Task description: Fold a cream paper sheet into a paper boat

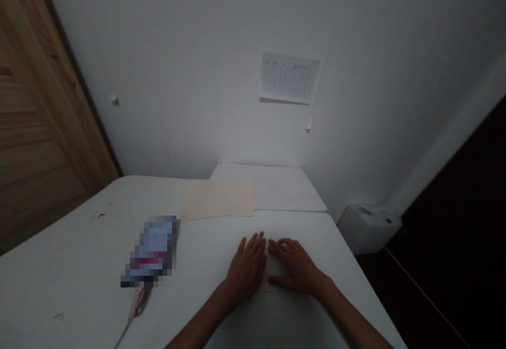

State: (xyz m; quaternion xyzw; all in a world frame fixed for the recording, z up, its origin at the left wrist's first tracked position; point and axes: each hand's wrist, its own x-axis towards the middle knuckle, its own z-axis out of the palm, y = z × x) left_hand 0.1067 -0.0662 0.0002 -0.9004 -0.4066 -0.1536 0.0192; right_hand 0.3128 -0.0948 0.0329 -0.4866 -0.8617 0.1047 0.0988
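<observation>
My left hand [247, 268] lies flat on the white table [71, 264], fingers stretched out and together. Right beside it my right hand [294, 269] also rests palm down with fingers extended. The two hands nearly touch at the fingertips. Both press on a pale sheet [271, 271] that barely stands out from the table, its edge showing between the wrists. Neither hand grips anything.
A cream folder [219, 199] lies further back on the table. A blurred-out flat item [151, 251] sits to the left, with a pinkish tool [136, 303] below it. A printed sheet [288, 77] hangs on the wall. A white container [367, 226] stands on the floor at right; a wooden door [35, 127] at left.
</observation>
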